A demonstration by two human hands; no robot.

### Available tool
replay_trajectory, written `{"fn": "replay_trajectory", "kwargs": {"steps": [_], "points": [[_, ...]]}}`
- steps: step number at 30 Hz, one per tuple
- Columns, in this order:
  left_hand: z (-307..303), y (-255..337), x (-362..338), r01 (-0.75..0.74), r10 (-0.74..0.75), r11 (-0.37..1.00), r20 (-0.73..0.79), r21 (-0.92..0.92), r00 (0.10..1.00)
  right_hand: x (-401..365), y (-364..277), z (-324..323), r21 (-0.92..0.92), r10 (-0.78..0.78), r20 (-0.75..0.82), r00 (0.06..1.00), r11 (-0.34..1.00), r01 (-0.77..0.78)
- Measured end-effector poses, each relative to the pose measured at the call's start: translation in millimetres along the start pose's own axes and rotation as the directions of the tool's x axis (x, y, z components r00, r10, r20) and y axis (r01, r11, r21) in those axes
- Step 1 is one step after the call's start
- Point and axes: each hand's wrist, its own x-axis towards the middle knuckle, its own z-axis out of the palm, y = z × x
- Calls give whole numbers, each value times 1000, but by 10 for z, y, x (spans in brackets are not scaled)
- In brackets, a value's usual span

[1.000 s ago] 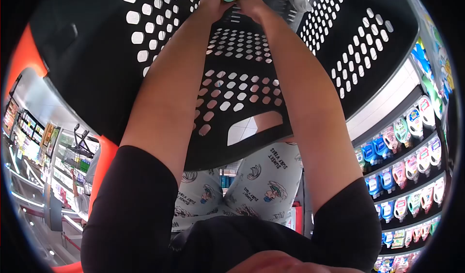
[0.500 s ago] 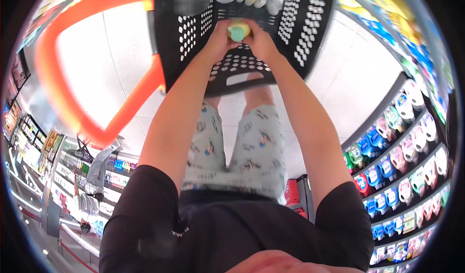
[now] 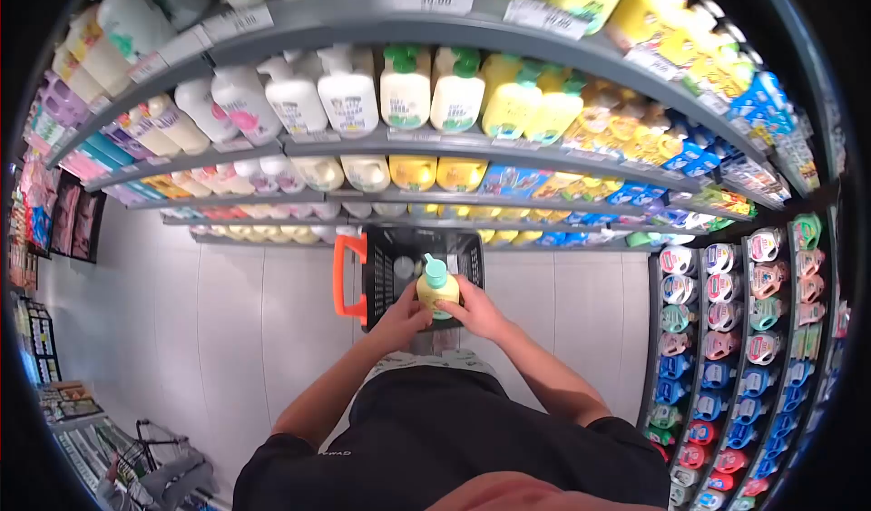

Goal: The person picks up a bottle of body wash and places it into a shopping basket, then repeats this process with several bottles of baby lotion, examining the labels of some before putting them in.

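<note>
Yellow bottle [image 3: 435,290] lifted above black basket [image 3: 390,266], frame centre; left grip [image 3: 399,317], right grip [image 3: 477,311] both pinching it; label unreadable; basket contents hidden.

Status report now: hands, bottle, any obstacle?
Grip: left hand and right hand both on yellow bottle. Upright over black basket. Nothing in the way.

The pale yellow plastic bottle with a teal pump cap [image 3: 435,290] shows just above the centre of the frame. It stands upright, with the cap pointing toward the top of the picture. Its body is rounded and carries a greenish patch on the front, too small to read. The left hand [image 3: 400,316] and right hand [image 3: 478,311] clasp its lower sides, and it overlaps the black perforated plastic basket [image 3: 390,262] behind it.
</note>
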Motion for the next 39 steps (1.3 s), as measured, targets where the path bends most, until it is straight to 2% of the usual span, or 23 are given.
{"fn": "replay_trajectory", "kwargs": {"steps": [1, 2, 3, 4, 5, 6, 9, 11, 13, 15, 16, 19, 23, 26, 29, 31, 32, 35, 36, 38, 39], "points": [[77, 307, -196, 6, 3, 962, -32, 272, 999, -78, -125, 41, 34, 55, -31, 998, 998, -54], [161, 479, -358, 33, 8, 855, -77, 518, 997, -122, -133, 94, 64, -55, -127, 990, 996, 64], [203, 464, -429, -117, 230, 763, -99, 635, 968, -135, -245, 121, 93, -65, -198, 978, 992, 85], [244, 368, -451, -232, 438, 633, -94, 738, 894, -147, -354, 147, 123, -69, -262, 963, 987, 104], [278, 282, -425, -310, 620, 472, -61, 826, 782, -142, -431, 176, 155, -67, -323, 944, 980, 123], [279, 275, -366, -419, 639, 550, -41, 723, 768, -80, -438, 238, 200, -97, -400, 912, 961, 190], [528, 641, -429, -334, 648, 606, -204, 722, 734, -105, -983, 205, 93, -80, -468, 880, 986, 139], [499, 846, -391, -345, 720, 554, -227, 758, 656, -47, -1069, 216, 96, -163, -500, 851, 966, 242], [270, 952, -333, -510, 675, 667, -152, 543, 722, -132, -1333, 163, 228, -227, -475, 850, 901, 368], [187, 1131, -428, -572, 589, 805, -102, 157, 801, -233, -1557, 13, 40, -432, -418, 799, 870, 491], [172, 1324, -621, -558, 558, 830, -36, 18, 829, -244, -1616, -50, -132, -530, -392, 752, 841, 524], [163, 1459, -785, -436, 435, 898, -38, -58, 900, -239, -1560, -55, 287, -312, -370, 875, 858, 427], [145, 1466, -739, -427, 429, 901, 8, -76, 903, -276, -1578, -142, 504, -237, -294, 926, 785, 360], [187, 1468, -664, -501, 506, 859, 28, -105, 862, -284, -1617, -208, 566, -257, -297, 920, 729, 386], [395, 1603, -676, -536, 537, 827, -43, -169, 842, -281, -1579, -258, 495, -215, -357, 909, 782, 379], [505, 1503, -582, -631, 695, 709, -156, 315, 702, -290, -1666, -188, 386, -250, -445, 860, 813, 436], [540, 1469, -536, -599, 773, 592, -170, 540, 611, -312, -1710, -170, 329, -269, -484, 832, 826, 458], [623, 1619, -545, -692, 765, 622, -94, 366, 638, -408, -1792, -243, 91, -416, -445, 793, 860, 502], [614, 1602, -527, -629, 696, 706, -157, 327, 700, -431, -1805, -255, 121, -417, -431, 800, 852, 509], [365, 1555, -452, -532, 532, 847, 4, -16, 847, -425, -1782, -321, 226, -402, -385, 831, 832, 507], [299, 1547, -426, -431, 453, 885, 109, -178, 885, -432, -1751, -367, 279, -394, -361, 845, 819, 501]]}}
